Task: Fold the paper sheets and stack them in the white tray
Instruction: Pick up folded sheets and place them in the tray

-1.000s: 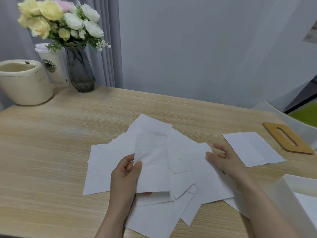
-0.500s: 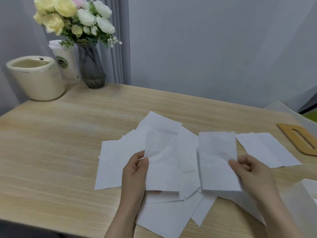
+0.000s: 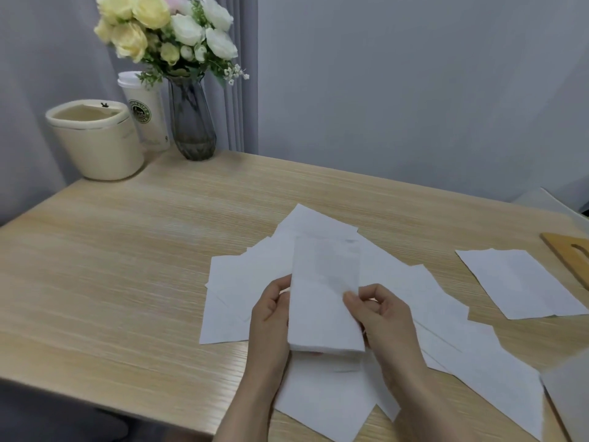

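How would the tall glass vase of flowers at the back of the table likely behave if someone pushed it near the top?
The glass vase looks narrow and tall, with a wide bouquet spreading above its rim, so it is probably top-heavy and apt to tip rather than slide. Being glass, it would likely be fragile if it fell. It stands close beside the paper cup, which it might knock.

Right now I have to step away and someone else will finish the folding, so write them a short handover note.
Left hand and right hand both pinch one folded sheet, held upright above the loose pile.
Unfolded sheets lie spread on the table; a separate sheet lies to the right.
The white tray shows only at the lower right edge; its contents are not visible.
Left: place this sheet in the tray, then fold and stack the rest.
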A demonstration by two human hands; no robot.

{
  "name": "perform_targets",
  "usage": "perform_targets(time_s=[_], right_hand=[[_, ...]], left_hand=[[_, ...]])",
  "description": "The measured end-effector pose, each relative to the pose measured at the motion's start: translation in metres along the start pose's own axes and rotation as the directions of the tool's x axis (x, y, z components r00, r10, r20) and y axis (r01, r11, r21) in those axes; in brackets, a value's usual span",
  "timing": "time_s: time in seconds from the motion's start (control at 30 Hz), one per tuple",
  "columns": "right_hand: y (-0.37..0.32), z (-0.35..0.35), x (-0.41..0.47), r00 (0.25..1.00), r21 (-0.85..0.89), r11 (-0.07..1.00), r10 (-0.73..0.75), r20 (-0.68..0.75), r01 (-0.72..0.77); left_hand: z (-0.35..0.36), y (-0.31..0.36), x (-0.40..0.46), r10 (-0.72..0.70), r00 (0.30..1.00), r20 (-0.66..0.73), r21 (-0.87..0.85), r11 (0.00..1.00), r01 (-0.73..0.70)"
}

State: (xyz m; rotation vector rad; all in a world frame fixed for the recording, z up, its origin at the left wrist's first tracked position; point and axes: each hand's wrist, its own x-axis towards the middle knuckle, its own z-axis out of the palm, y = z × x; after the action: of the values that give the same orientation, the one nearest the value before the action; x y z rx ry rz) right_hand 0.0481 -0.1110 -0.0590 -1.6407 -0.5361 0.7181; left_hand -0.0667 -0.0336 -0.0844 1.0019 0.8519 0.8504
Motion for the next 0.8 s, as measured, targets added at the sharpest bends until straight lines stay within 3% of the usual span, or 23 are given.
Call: perform_targets(time_s=[0.6, 0.8], right_hand=[[0.0061, 0.002, 0.001, 0.996, -0.066, 0.996, -0.06, -0.061, 0.056], [0.0029, -0.0012, -0.0035, 0.985, -0.184, 0.978, -0.124, -0.122, 0.1]], left_hand=[[-0.0007, 0.0006, -0.0008, -0.005, 1.0, 0.027, -0.06, 0.998, 0.007], [0.0001, 0.002, -0.0006, -0.012, 1.0, 0.01, -0.094, 0.995, 0.013]])
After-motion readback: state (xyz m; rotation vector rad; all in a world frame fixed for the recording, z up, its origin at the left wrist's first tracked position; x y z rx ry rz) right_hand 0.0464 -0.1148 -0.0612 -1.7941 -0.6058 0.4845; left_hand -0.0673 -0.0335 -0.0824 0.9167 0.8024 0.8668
